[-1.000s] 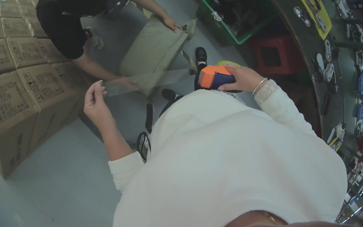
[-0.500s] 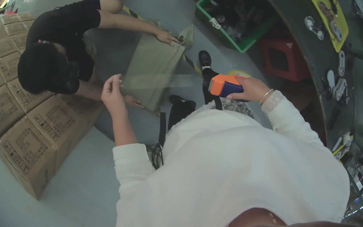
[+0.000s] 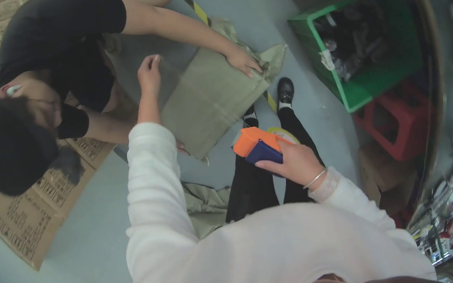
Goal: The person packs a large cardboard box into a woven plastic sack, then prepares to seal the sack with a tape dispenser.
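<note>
Crouching at far left beside stacked cartons [image 3: 22, 220], a co-worker's hand [image 3: 242, 61] pressing flat on the woven sack [image 3: 207, 99] to steady it. Left hand [image 3: 148, 70] stretched out over the sack, fingertips pinched on a barely visible tape end. Right hand [image 3: 293, 160] clenched round the orange tape dispenser [image 3: 257, 145], held back near the body, apparently for tension. Green crate [image 3: 374, 85] further right.

Grey floor [image 3: 74, 271], stacked cartons [image 3: 16, 221], green crate [image 3: 377, 87]

One camera sits on the person's head. It looks forward and steeply down, close over the white top [image 3: 272, 261], both arms and the floor [image 3: 79, 270]. There is no second view.
</note>
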`<control>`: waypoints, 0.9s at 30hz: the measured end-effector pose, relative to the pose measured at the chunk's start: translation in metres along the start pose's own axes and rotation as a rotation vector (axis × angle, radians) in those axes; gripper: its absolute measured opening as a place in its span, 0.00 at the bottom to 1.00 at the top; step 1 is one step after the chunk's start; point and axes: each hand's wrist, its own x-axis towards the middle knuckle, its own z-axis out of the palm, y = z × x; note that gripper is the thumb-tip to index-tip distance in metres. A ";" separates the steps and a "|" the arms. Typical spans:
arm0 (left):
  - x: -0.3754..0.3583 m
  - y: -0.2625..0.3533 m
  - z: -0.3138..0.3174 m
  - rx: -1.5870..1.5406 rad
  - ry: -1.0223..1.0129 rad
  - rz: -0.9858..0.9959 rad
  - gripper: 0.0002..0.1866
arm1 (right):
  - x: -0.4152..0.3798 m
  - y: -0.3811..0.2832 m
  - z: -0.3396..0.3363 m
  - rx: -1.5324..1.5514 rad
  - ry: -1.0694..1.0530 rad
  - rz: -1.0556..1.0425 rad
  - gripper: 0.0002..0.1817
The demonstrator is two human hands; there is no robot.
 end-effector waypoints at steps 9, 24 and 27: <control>0.128 -0.131 0.107 -0.152 -0.061 -0.130 0.10 | 0.146 -0.031 0.026 0.262 -0.113 0.134 0.29; 0.153 -0.145 0.213 0.270 -0.582 -0.190 0.49 | 0.186 0.006 0.043 0.460 0.059 0.274 0.20; 0.100 -0.066 0.168 -0.090 -0.751 -0.330 0.32 | 0.188 0.014 0.046 0.506 0.062 0.251 0.20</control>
